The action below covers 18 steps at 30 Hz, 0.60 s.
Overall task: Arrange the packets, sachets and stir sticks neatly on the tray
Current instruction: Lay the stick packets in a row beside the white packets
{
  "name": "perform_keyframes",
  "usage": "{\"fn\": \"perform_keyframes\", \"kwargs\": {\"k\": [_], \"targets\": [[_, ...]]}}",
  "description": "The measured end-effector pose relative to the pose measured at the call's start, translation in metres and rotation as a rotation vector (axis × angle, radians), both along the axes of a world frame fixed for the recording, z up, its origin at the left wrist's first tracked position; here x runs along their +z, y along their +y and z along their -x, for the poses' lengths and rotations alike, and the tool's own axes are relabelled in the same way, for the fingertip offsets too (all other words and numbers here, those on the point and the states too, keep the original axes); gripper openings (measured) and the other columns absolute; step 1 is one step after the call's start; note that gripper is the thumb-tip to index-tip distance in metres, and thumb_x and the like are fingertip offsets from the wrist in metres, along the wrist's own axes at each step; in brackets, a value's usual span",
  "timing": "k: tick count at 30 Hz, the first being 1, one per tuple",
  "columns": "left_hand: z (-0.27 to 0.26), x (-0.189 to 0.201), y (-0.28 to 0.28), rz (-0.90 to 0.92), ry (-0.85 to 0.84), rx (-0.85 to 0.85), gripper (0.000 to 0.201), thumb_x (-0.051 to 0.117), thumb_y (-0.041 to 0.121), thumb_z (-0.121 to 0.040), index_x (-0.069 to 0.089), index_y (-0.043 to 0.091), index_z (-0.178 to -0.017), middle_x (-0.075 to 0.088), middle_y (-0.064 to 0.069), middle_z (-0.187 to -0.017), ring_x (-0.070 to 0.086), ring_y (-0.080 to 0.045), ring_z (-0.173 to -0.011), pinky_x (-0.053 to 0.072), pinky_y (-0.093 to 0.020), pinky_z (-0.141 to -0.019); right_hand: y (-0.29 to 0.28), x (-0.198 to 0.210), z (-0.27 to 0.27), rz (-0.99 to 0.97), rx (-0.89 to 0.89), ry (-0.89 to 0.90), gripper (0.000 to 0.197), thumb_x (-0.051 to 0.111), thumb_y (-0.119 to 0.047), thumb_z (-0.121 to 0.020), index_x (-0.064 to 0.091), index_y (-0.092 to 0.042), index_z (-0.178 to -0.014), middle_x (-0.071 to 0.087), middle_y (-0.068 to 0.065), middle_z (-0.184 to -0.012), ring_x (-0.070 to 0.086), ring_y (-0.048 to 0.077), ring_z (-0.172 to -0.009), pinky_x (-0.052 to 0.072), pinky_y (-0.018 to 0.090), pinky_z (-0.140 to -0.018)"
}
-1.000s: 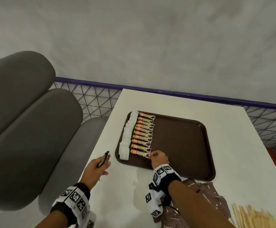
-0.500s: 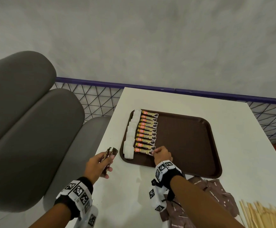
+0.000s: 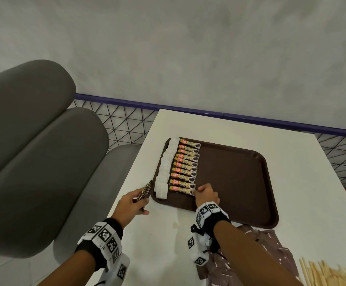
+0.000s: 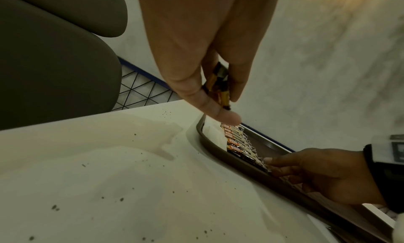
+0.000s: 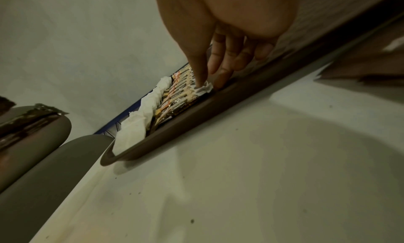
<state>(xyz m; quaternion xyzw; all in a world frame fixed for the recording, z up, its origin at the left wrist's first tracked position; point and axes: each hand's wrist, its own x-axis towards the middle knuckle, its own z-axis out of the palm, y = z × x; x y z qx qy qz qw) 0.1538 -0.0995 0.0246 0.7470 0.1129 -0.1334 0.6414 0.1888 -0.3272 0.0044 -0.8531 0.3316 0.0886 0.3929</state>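
Note:
A brown tray (image 3: 240, 182) lies on the white table (image 3: 168, 244). Along its left side runs a column of white sachets (image 3: 165, 168), and beside that a row of several coffee stick packets (image 3: 185, 168). My right hand (image 3: 197, 190) is inside the tray and pinches the right end of the nearest coffee stick packet (image 5: 203, 89), which lies flat. My left hand (image 3: 142, 195) hovers just left of the tray's near left corner and grips two more coffee stick packets (image 4: 220, 89), held upright.
Brown paper packets (image 3: 271, 250) lie in a loose heap on the table under my right forearm. A pile of wooden stir sticks (image 3: 328, 273) sits at the near right. A grey padded seat (image 3: 33, 162) and a wire fence (image 3: 126, 129) border the table's left.
My left hand has lifted its packets and drifted right, closer to the tray's corner. My right hand has stayed at the end of the nearest packet.

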Motion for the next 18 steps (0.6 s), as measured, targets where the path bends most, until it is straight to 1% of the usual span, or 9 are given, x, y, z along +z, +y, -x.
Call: {"fn": "perform_keyframes", "kwargs": {"k": [2, 3, 4, 6, 8, 11, 15, 17, 18], "targets": [[0.0, 0.001, -0.002, 0.016, -0.005, 0.001, 0.026, 0.06, 0.001, -0.087, 0.063, 0.014, -0.11, 0.053, -0.005, -0.082, 0.052, -0.019, -0.065, 0.059, -0.029, -0.068, -0.001, 0.002, 0.002, 0.008, 0.034, 0.007, 0.021, 0.065, -0.032, -0.082, 0.051, -0.019, -0.09, 0.049, -0.001, -0.082, 0.046, 0.028, -0.109, 0.037, 0.036, -0.098], [0.0, 0.001, -0.002, 0.023, -0.002, 0.001, 0.026, 0.061, 0.001, -0.087, 0.064, 0.013, -0.11, 0.053, -0.005, -0.082, 0.052, -0.019, -0.065, 0.059, -0.03, -0.068, 0.0, 0.002, 0.002, 0.023, 0.055, 0.008, 0.024, 0.067, -0.033, -0.081, 0.053, -0.018, -0.094, 0.047, -0.003, -0.08, 0.046, 0.027, -0.109, 0.036, 0.037, -0.098], [0.0, 0.002, -0.002, 0.029, 0.002, -0.003, 0.025, 0.061, 0.002, -0.087, 0.064, 0.012, -0.11, 0.054, -0.004, -0.082, 0.052, -0.019, -0.066, 0.059, -0.03, -0.069, 0.0, 0.001, 0.002, 0.052, 0.08, 0.008, 0.027, 0.067, -0.035, -0.08, 0.054, -0.018, -0.097, 0.051, -0.001, -0.085, 0.047, 0.026, -0.109, 0.036, 0.036, -0.097], [0.002, 0.001, -0.001, 0.047, 0.013, -0.021, 0.024, 0.062, 0.001, -0.086, 0.066, 0.012, -0.108, 0.057, -0.007, -0.085, 0.053, -0.021, -0.072, 0.059, -0.03, -0.068, 0.002, -0.003, 0.0, 0.11, 0.116, -0.005, 0.028, 0.067, -0.036, -0.08, 0.053, -0.018, -0.095, 0.062, 0.003, -0.103, 0.048, 0.025, -0.11, 0.033, 0.035, -0.095], [0.004, 0.002, -0.001, 0.075, 0.017, -0.035, 0.024, 0.063, 0.001, -0.085, 0.066, 0.014, -0.105, 0.059, -0.011, -0.088, 0.055, -0.022, -0.079, 0.059, -0.03, -0.067, 0.003, -0.005, -0.001, 0.123, 0.123, -0.017, 0.026, 0.067, -0.036, -0.08, 0.05, -0.019, -0.089, 0.063, 0.004, -0.109, 0.048, 0.024, -0.11, 0.033, 0.034, -0.094], [0.005, 0.001, -0.001, 0.118, 0.017, -0.023, 0.028, 0.064, 0.0, -0.084, 0.063, 0.02, -0.103, 0.064, -0.011, -0.091, 0.059, -0.021, -0.08, 0.059, -0.031, -0.066, 0.003, -0.005, -0.001, 0.127, 0.122, -0.023, 0.027, 0.067, -0.037, -0.08, 0.051, -0.018, -0.092, 0.062, 0.004, -0.11, 0.047, 0.025, -0.111, 0.033, 0.035, -0.095], [0.001, -0.002, -0.002, 0.108, 0.013, -0.017, 0.028, 0.064, 0.0, -0.084, 0.061, 0.016, -0.107, 0.065, -0.009, -0.086, 0.062, -0.02, -0.08, 0.058, -0.027, -0.065, 0.003, -0.003, 0.003, 0.146, 0.126, -0.137, 0.024, 0.062, -0.035, -0.084, 0.053, -0.017, -0.098, 0.059, 0.002, -0.108, 0.047, 0.023, -0.11, 0.033, 0.034, -0.093], [-0.002, -0.005, -0.004, 0.088, -0.001, -0.033, 0.028, 0.065, 0.001, -0.084, 0.062, 0.017, -0.106, 0.066, -0.007, -0.087, 0.061, -0.019, -0.08, 0.057, -0.023, -0.063, 0.007, -0.001, 0.005, 0.067, 0.209, -0.222, 0.016, 0.058, -0.034, -0.087, 0.054, -0.019, -0.093, 0.06, 0.001, -0.103, 0.048, 0.02, -0.105, 0.036, 0.034, -0.09], [-0.003, -0.007, -0.005, 0.064, -0.018, -0.047, 0.027, 0.066, 0.002, -0.083, 0.064, 0.021, -0.102, 0.067, -0.006, -0.087, 0.061, -0.018, -0.08, 0.055, -0.023, -0.062, 0.01, 0.002, 0.006, -0.028, 0.26, -0.251, 0.013, 0.056, -0.034, -0.089, 0.054, -0.021, -0.09, 0.061, 0.0, -0.099, 0.05, 0.018, -0.101, 0.039, 0.033, -0.088]]}}
